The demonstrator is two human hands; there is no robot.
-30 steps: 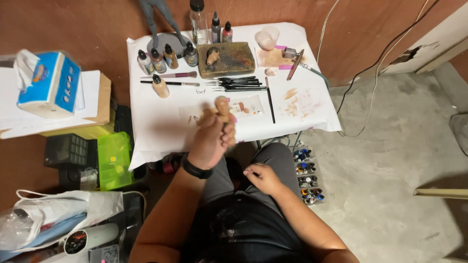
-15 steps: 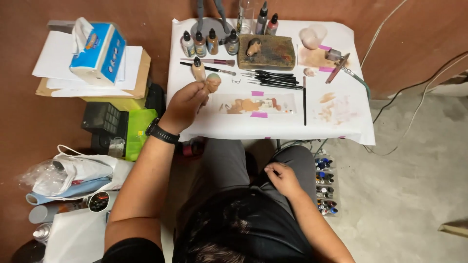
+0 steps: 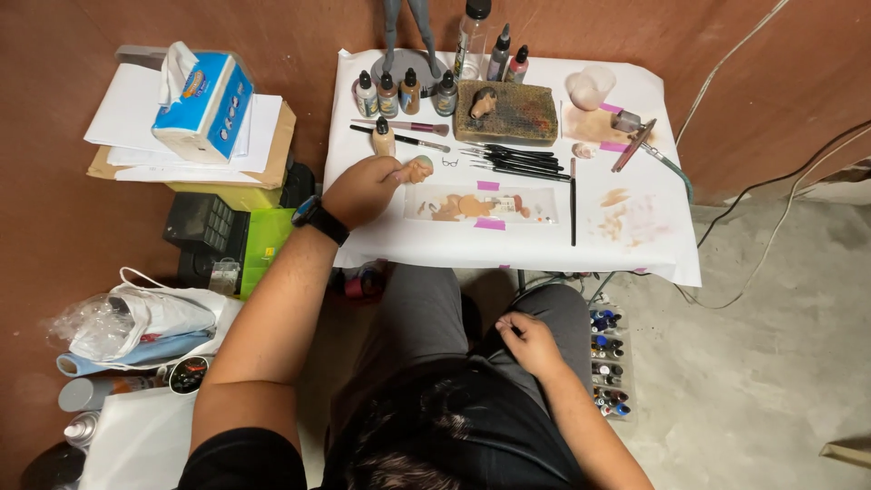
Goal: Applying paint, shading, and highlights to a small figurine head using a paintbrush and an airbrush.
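One small figure head (image 3: 419, 169) sits pinched in our left hand (image 3: 363, 191), just above the worktop (image 3: 635, 245). Its skin colour looks done; we think tiny details are left. Our right hand (image 3: 529, 343) rests loosely curled, holding nothing, on our lap.

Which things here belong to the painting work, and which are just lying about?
In use:
left hand holding a small figure head
paint palette strip
brushes
dropper paint bottles

Lying about:
tissue box
plastic bag
tray of paint bottles on the floor
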